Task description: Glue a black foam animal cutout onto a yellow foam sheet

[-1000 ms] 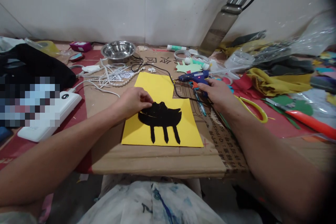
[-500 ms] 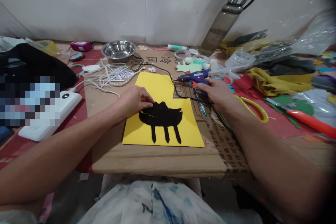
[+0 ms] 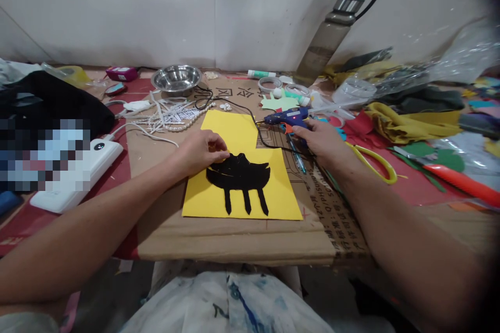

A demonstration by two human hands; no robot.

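Note:
A yellow sheet [image 3: 226,132] with a notched right side lies in front of me. On it rests a black cut-out [image 3: 246,174] with three strips hanging from its lower edge. My left hand [image 3: 203,150] pinches the upper left part of this cut-out between thumb and fingertips. My right hand [image 3: 318,140] is wrapped round a blue hot glue gun [image 3: 287,116], just right of the sheet. The gun's nozzle points left, above the sheet's upper right edge, and its trigger is orange.
Brown cardboard [image 3: 242,242] covers the table's front. A metal bowl [image 3: 176,79], white ribbons and beads lie behind. To the right are yellow-handled scissors [image 3: 377,164], an orange cutter [image 3: 461,179] and fabric scraps. A bottle [image 3: 326,41] stands by the wall; a white power bank [image 3: 76,177] lies left.
The whole view has shifted slightly downward in the frame. Both hands keep nearly the same places, the left on the black cut-out and the right round the glue gun.

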